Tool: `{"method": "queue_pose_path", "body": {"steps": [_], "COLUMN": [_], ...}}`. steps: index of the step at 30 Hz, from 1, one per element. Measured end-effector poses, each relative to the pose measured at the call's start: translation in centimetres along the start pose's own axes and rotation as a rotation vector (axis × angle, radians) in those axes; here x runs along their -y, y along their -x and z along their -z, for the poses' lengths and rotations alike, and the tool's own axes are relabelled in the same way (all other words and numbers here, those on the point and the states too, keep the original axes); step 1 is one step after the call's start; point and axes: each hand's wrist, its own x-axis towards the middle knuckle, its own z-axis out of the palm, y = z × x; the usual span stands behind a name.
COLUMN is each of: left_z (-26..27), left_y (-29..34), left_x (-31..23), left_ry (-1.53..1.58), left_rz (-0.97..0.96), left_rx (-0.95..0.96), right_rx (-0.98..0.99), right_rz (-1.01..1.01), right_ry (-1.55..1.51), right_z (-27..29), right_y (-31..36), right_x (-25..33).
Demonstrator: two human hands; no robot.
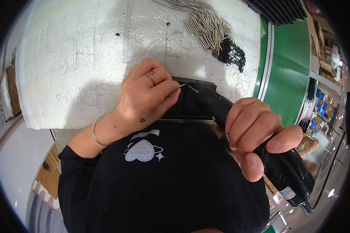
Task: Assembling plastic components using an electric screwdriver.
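My left hand (146, 93), with a ring and a bangle, is closed in a pinch on a thin silver metal rod (182, 85), most of it hidden by the fingers. My right hand (258, 134) wraps round a black electric screwdriver (289, 176), which slants up and to the left. Its thin bit (193, 89) points at the rod's exposed end; whether they touch, I cannot tell. Under both lies a dark, flat-sided black part (186, 103) at the table's near edge, partly covered by my left hand.
White foam-like sheeting (81, 50) covers the table. At the far right are a heap of silver metal rods (210, 27) and a pile of small black screws (231, 56). Two small black pieces (118, 34) lie farther left. A black ribbed object (278, 11) stands at the far right corner, beside a green surface (287, 66).
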Motion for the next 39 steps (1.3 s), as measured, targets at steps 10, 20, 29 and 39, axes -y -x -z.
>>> {"method": "queue_pose_path", "body": {"steps": [10,20,29,39], "left_z": [-0.1,-0.4,-0.3,2.6], "left_y": [0.3,1.1,0.9,2.1], "left_x": [0.0,0.2,0.2,0.4], "left_ry": [0.000,0.045,0.049,-0.032], "left_rz": [0.005,0.028,-0.055,0.062], "left_rx": [0.013,0.040,0.027,-0.059], "right_rx": [0.083,0.132,-0.016,-0.068], "right_rz": [-0.062,-0.131,-0.079,-0.049], "right_ry": [0.008,0.048,0.048,0.034], "right_z": [-0.5,-1.2,-1.5,-0.2], "right_y": [-1.7,-2.3,-1.7,-0.1], "right_x": [-0.2,-0.6,0.1,3.3]}}
